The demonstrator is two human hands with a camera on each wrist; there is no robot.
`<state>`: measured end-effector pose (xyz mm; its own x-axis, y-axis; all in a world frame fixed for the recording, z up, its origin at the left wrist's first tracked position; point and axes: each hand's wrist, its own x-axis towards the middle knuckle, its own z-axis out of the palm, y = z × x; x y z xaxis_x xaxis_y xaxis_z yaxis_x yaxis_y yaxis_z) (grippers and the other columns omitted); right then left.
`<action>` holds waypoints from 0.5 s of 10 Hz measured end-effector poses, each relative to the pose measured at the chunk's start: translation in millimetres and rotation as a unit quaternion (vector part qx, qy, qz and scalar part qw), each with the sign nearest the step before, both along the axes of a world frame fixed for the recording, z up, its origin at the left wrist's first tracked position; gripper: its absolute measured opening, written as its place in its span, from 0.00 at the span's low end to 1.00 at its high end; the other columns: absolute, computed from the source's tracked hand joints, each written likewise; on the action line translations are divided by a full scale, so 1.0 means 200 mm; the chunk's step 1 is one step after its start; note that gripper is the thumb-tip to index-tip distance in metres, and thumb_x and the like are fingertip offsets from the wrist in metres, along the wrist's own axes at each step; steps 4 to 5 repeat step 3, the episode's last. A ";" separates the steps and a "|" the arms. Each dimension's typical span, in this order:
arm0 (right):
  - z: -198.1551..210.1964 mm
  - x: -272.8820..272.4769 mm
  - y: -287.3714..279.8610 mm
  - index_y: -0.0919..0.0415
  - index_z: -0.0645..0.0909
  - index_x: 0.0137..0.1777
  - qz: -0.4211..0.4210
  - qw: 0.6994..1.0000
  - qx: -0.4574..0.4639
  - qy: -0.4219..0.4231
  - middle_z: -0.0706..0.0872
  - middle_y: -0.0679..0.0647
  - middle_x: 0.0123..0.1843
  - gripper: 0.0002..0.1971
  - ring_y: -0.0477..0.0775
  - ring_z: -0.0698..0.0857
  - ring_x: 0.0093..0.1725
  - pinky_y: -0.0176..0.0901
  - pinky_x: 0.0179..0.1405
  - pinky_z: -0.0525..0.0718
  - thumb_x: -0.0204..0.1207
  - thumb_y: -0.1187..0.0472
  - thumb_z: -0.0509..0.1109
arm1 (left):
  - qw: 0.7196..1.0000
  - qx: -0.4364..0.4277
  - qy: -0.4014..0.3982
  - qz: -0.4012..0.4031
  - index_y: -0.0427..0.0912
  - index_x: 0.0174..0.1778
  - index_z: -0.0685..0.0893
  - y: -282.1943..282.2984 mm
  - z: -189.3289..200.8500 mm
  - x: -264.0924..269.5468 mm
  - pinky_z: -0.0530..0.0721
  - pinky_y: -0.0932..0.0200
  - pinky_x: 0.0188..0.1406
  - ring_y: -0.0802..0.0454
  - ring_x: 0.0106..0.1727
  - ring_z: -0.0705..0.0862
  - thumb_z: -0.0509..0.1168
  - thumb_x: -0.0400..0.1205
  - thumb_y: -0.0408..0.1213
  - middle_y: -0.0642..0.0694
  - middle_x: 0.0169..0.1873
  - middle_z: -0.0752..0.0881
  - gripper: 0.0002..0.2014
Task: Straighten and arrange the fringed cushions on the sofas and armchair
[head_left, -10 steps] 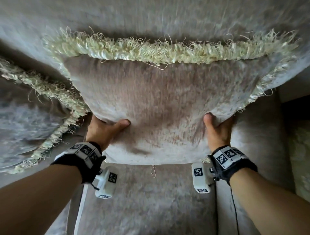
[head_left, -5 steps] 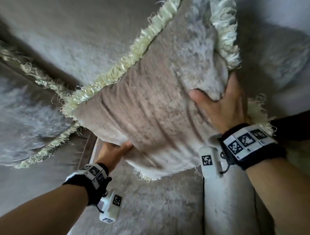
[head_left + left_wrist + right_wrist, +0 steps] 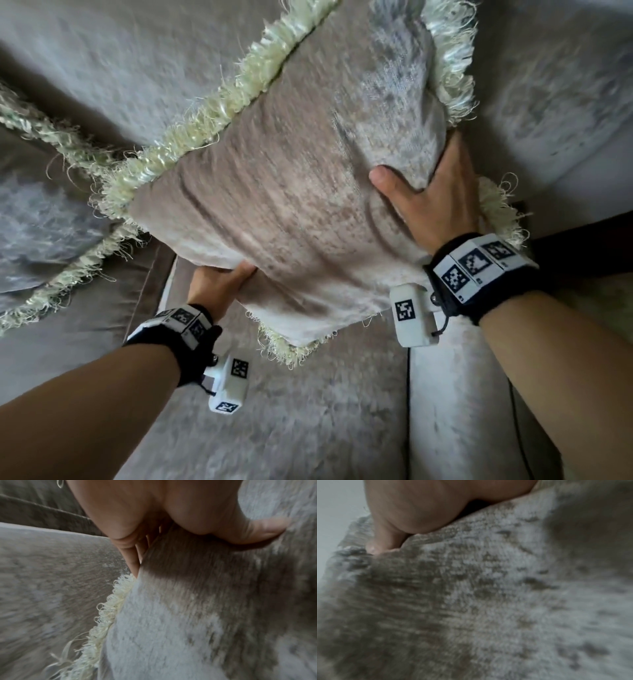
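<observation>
Since a second ago, fringed cushion (image 3: 291, 192) turned from level to diagonal, lifted off sofa seat (image 3: 325, 411); left hand (image 3: 219, 284) clamps lower edge, right hand (image 3: 435, 198) clamps upper side, thumb pressed into face, likely for rotating it upright against backrest (image 3: 120, 68)

Both forearms are bare; each wrist wears a black band (image 3: 479, 274) with white square-patterned tags and a white box (image 3: 412, 317).
</observation>
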<state>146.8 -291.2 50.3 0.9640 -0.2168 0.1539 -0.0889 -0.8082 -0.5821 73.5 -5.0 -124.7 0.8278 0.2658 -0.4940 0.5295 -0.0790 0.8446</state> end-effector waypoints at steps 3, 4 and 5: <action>0.36 -0.25 -0.04 0.57 0.78 0.58 0.035 0.988 -0.116 0.092 0.81 0.56 0.58 0.32 0.60 0.80 0.58 0.53 0.55 0.81 0.71 0.28 0.67 | 0.965 0.239 0.078 -0.079 0.39 0.52 0.90 0.08 0.70 -0.04 0.81 0.51 0.42 0.41 0.43 0.84 0.58 0.77 0.72 0.38 0.46 0.89 0.37; 0.36 -0.25 -0.04 0.57 0.78 0.58 0.035 0.988 -0.116 0.092 0.81 0.56 0.58 0.32 0.60 0.80 0.58 0.53 0.55 0.81 0.71 0.28 0.67 | 0.965 0.239 0.078 -0.079 0.39 0.52 0.90 0.08 0.70 -0.04 0.81 0.51 0.42 0.41 0.43 0.84 0.58 0.77 0.72 0.38 0.46 0.89 0.37; 0.36 -0.25 -0.04 0.57 0.78 0.58 0.035 0.988 -0.116 0.092 0.81 0.56 0.58 0.32 0.60 0.80 0.58 0.53 0.55 0.81 0.71 0.28 0.67 | 0.965 0.239 0.078 -0.079 0.39 0.52 0.90 0.08 0.70 -0.04 0.81 0.51 0.42 0.41 0.43 0.84 0.58 0.77 0.72 0.38 0.46 0.89 0.37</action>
